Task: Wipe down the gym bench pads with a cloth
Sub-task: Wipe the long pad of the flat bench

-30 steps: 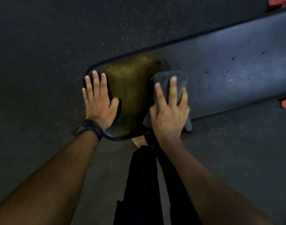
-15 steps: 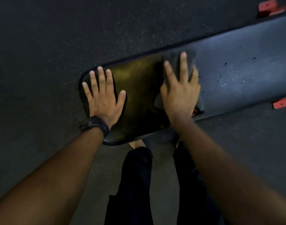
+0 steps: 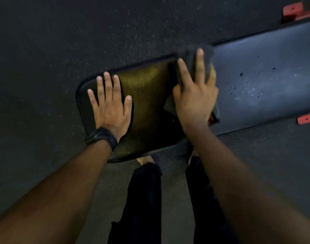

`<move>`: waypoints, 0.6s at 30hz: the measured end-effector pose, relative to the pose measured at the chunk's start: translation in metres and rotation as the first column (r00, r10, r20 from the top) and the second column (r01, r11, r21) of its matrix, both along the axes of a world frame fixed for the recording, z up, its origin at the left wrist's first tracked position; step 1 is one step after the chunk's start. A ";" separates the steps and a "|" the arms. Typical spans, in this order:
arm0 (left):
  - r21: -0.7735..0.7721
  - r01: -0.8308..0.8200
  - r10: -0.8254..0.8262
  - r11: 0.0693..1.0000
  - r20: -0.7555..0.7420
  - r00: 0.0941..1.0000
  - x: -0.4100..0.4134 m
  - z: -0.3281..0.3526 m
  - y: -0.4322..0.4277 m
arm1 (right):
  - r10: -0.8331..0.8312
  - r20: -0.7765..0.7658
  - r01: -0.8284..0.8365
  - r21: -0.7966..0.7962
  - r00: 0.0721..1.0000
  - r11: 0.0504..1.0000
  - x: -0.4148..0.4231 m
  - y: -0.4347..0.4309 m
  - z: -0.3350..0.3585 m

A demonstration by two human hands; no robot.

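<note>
The left hand (image 3: 110,106), a black watch (image 3: 101,138) on its wrist, lay flat with fingers spread on the left end of the bench pad (image 3: 265,80), gripping nothing. To its right, the right hand (image 3: 194,99) pressed the dark cloth (image 3: 190,57) against the pad's far edge, fingers straight rather than curled round it. Droplets dotted the pad further right.

On the bench pad (image 3: 267,81), the left hand (image 3: 110,110) lies flat at its left end, the right hand (image 3: 196,97) beside it on the cloth (image 3: 189,55).
</note>
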State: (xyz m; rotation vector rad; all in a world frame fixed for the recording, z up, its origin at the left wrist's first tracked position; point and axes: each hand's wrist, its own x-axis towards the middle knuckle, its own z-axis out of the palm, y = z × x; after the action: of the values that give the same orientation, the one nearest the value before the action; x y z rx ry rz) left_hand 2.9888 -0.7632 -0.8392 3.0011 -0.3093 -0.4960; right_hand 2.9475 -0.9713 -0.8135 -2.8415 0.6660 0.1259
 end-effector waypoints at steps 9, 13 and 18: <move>0.006 0.034 -0.034 0.999 -0.005 0.999 -0.011 -0.006 -0.009 | 0.481 0.011 -0.480 0.073 0.877 0.874 -0.015 0.051 -0.008; -0.024 0.024 -0.024 0.999 -0.028 0.999 -0.017 -0.003 -0.020 | 0.416 -0.118 -0.422 -0.022 0.901 0.906 0.037 -0.019 -0.003; 0.022 0.023 -0.022 0.999 -0.039 0.999 -0.016 0.004 -0.027 | -0.070 -0.022 0.069 -0.028 0.997 0.997 -0.059 -0.005 -0.001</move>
State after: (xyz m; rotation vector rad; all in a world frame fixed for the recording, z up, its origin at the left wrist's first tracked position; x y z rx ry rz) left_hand 2.9730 -0.7902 -0.8356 3.0085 -0.3373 -0.5627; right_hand 2.8882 -0.9759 -0.8148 -2.8425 0.7765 0.1397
